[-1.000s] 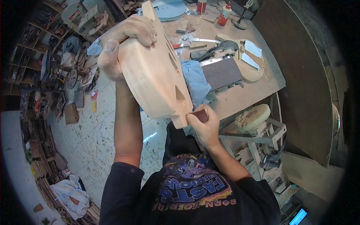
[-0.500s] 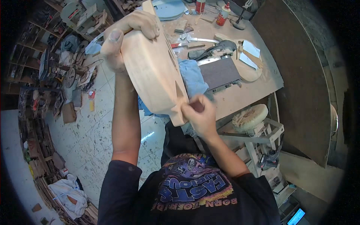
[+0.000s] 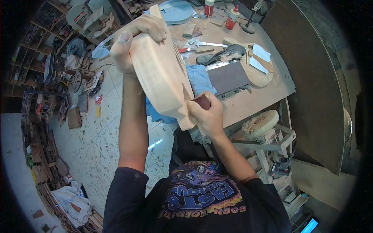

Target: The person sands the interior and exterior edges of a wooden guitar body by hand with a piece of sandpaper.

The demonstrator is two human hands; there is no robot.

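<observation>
Wooden body [image 3: 157, 77]: long axis upper-left to lower-right.

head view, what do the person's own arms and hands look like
The left hand and right hand are bare, as are the left forearm and right forearm. Above them come dark, short sleeves, part of a black T-shirt with a colourful print in blue, purple, pink and yellow.
</observation>
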